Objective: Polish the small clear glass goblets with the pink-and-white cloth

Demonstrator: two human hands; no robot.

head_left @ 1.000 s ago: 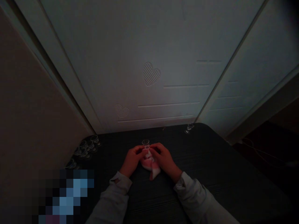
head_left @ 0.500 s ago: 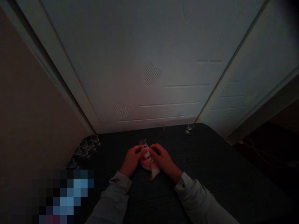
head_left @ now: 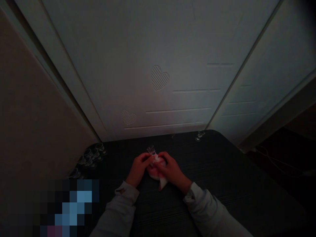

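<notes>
Over the middle of the dark table, a small clear stemmed glass [head_left: 151,150] sticks up between my hands, its bowl tilted slightly left. A pink and white cloth [head_left: 156,173] is bunched around its lower part and hangs below my fingers. My left hand [head_left: 139,168] pinches the glass from the left, near the stem. My right hand [head_left: 170,168] is closed on the cloth from the right, thumb pressed inward. The glass's stem and foot are hidden by fingers and cloth.
Several similar small glasses [head_left: 90,154] stand grouped at the table's left edge. One more glass [head_left: 199,135] stands at the back right. A pale panel with carved hearts [head_left: 160,78] rises behind the dark table [head_left: 222,184]. A blurred patch covers the lower left.
The glass's bowl has tipped a little, and my right fingers have shifted over the cloth. Both hands stay in nearly the same place.
</notes>
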